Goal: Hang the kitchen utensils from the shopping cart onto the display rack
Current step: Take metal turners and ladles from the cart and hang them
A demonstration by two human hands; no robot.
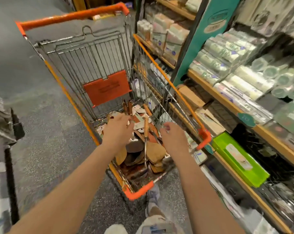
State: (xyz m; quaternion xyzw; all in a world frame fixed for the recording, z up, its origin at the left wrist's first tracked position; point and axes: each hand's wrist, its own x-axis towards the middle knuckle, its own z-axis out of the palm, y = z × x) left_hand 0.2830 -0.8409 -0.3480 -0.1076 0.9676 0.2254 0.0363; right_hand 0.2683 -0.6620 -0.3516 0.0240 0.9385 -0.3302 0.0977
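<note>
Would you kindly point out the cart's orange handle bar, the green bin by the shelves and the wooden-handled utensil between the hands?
orange handle bar (72, 16), head view, middle of the bar.
green bin (232, 164), head view, its near side wall.
wooden-handled utensil (145, 128), head view, its wooden handle.

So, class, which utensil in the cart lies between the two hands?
The wooden-handled utensil with a metal shaft, between left hand and right hand; the flat wooden spatulas lie heaped beneath it.
</note>
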